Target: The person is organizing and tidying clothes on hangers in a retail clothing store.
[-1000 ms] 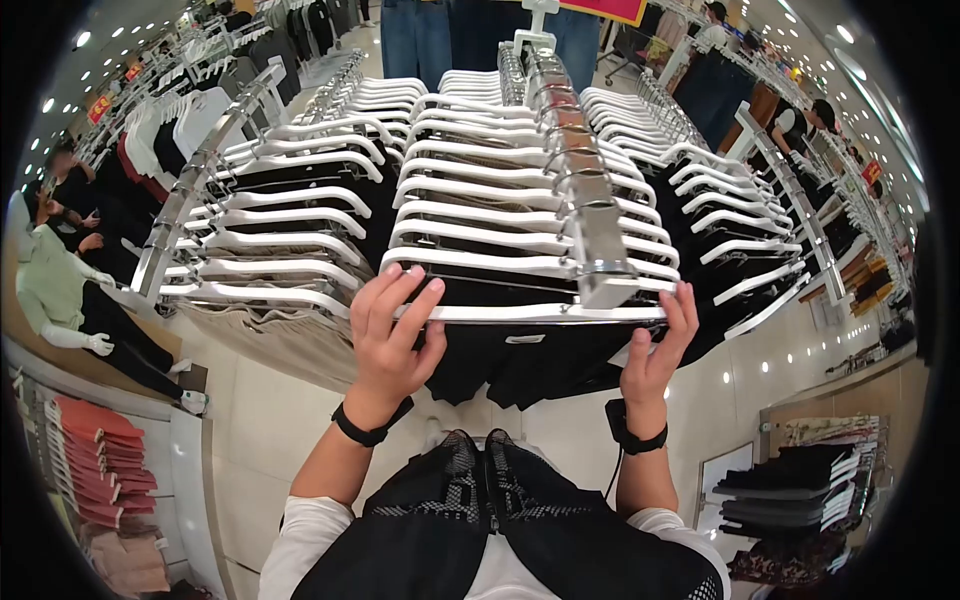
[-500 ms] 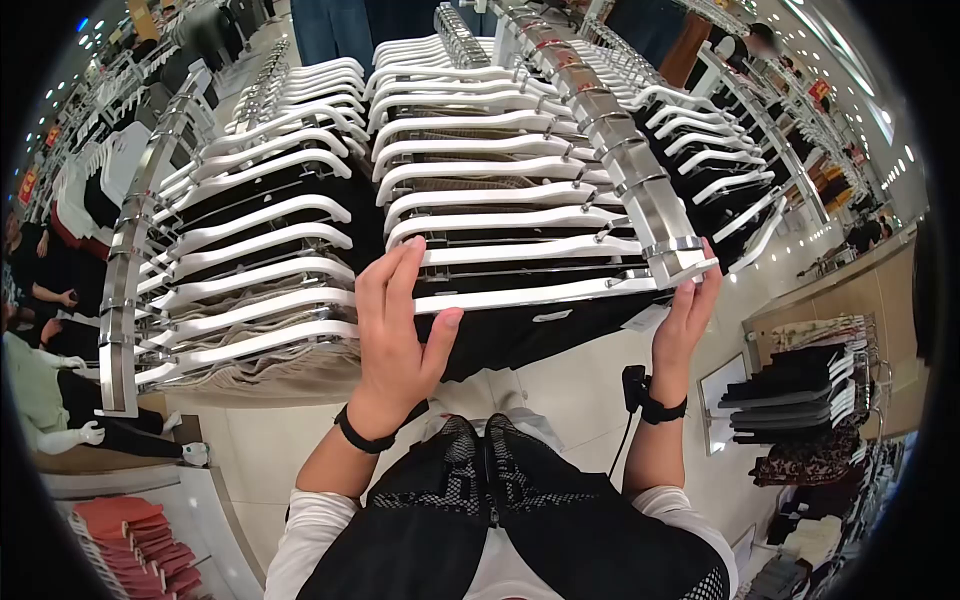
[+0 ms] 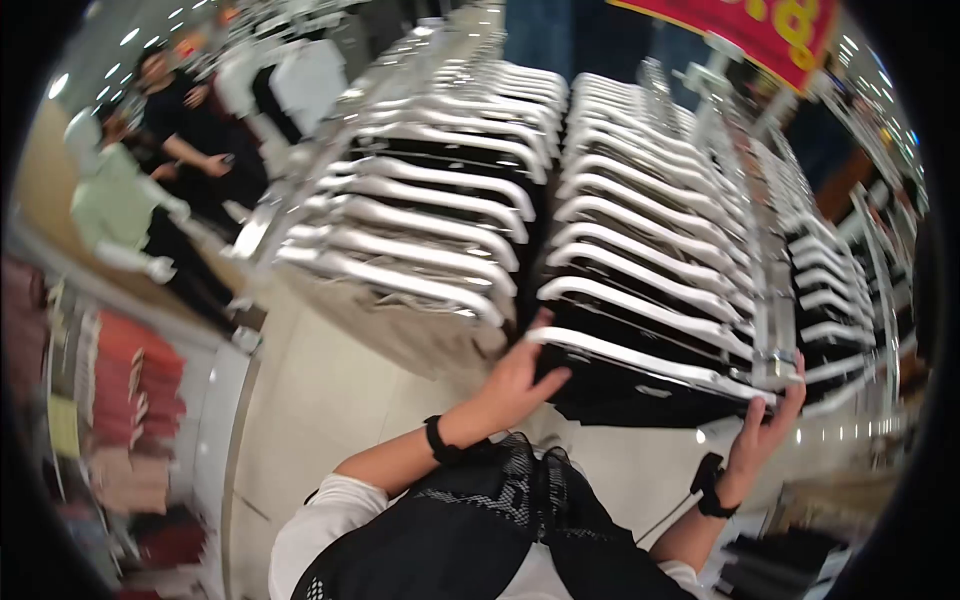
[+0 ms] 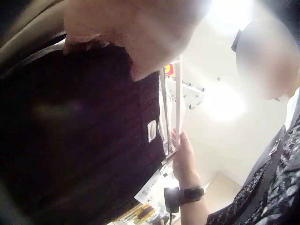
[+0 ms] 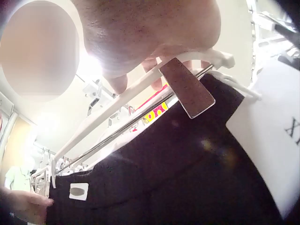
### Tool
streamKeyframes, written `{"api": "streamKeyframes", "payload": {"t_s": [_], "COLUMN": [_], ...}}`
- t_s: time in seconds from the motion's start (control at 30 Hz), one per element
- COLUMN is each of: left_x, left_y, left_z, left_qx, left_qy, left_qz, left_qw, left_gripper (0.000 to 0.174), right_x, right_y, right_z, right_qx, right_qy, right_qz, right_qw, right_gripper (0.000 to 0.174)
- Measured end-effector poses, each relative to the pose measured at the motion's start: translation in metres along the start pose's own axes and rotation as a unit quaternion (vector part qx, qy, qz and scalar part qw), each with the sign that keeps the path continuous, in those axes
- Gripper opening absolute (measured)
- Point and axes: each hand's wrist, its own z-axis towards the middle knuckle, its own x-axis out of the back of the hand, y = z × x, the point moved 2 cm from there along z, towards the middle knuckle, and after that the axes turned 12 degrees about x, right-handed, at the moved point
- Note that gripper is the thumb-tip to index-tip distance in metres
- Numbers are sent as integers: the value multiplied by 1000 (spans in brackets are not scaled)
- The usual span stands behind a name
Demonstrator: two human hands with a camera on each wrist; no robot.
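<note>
In the head view, the front white hanger (image 3: 650, 362) on the middle rail carries a black garment (image 3: 640, 398) with a small white label at its waist. My left hand (image 3: 512, 388) holds the hanger's left end, thumb in front and fingers partly hidden behind. At the other end, below the rail's tip, my right hand (image 3: 765, 435) grips the hanger. The right wrist view has its fingers behind the white bar, and a flat clip (image 5: 187, 89) over the garment's top edge. A white tag (image 5: 274, 122) hangs beside the dark cloth.
Behind are rows of white hangers (image 3: 640, 220) on the middle rail (image 3: 775, 300). A left rail bears beige garments (image 3: 400, 315); another stands right. Mannequins (image 3: 125, 215) and a person (image 3: 190, 130) are far left, pink clothes (image 3: 130, 390) lower left. A red sign (image 3: 760, 35) hangs above.
The head view has turned left, so the rack and both hands appear farther right. My left hand has moved in to the front hanger's left end; the right stays at its right end.
</note>
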Motion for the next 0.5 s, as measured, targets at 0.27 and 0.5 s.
{"api": "streamKeyframes", "payload": {"t_s": [0.27,0.5], "left_x": [-3,-7], "left_y": [7,-12], "left_z": [-15,-26], "left_qx": [113,250], "left_qy": [31,-121], "left_qz": [15,75], "left_qw": [993,958], "left_gripper": [57,43], "right_x": [-4,-7], "right_y": [35,30], "right_z": [-4,9], "right_qx": [138,182], "right_qy": [-56,-46], "right_qz": [-101,-138], "right_qw": [984,972], "right_gripper": [59,34]}}
